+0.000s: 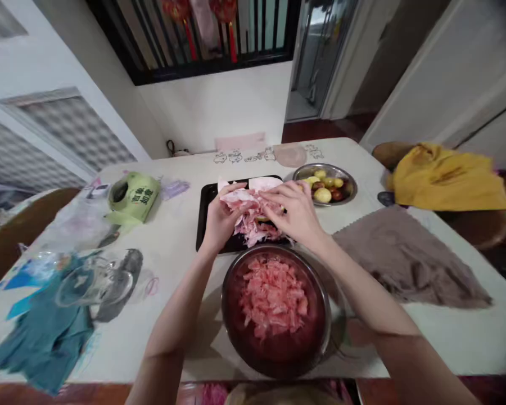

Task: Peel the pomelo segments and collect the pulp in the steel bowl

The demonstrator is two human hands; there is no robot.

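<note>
Both my hands work over a black tray [204, 216] in the middle of the table. My left hand [220, 220] is closed on a piece of pink pomelo peel and membrane [239, 197]. My right hand [293, 212] has its fingers curled into the same pile of pink peel scraps [253, 229]. In front of the tray, nearer to me, a steel bowl [320, 292] holds a heap of peeled pink fruit flesh [273, 295].
A steel dish of small yellow and red fruits [325, 184] stands right of the tray. A brown cloth [409, 264] lies at the right, a yellow cloth [442, 177] on a chair. A green tissue pack [134, 196], a glass jug [93, 281] and clear bags lie left.
</note>
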